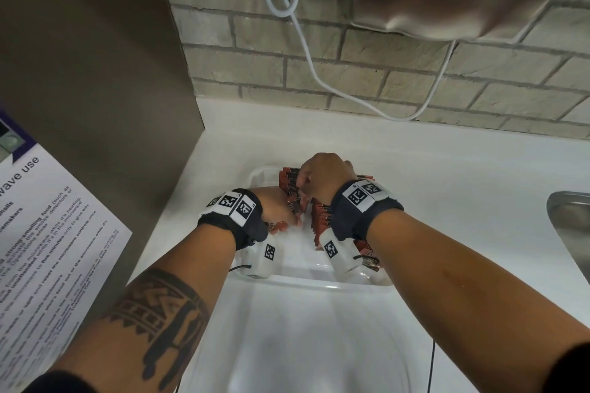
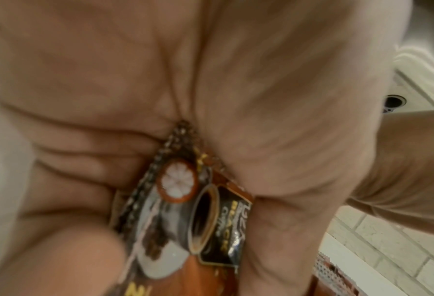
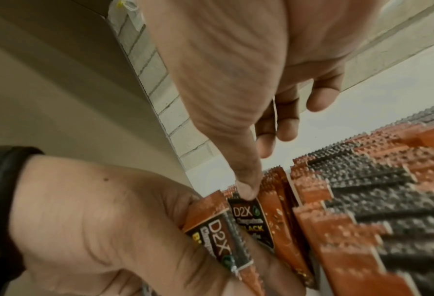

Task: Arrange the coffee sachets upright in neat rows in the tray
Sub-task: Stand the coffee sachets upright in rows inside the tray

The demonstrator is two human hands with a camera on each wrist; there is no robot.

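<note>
One clear tray [image 1: 319, 279] on white counter [image 1: 447, 201]. Sachets [image 1: 321, 217] upright in packed rows at tray's 12 and 3 o'clock; too dense to count. Left hand [image 1: 274, 206] fingers clamped on small bundle of sachets [image 3: 215, 236]. Right hand [image 1: 325, 177]: thumb presses one sachet top [image 3: 251, 218]; remaining fingers loosely curled.
</note>
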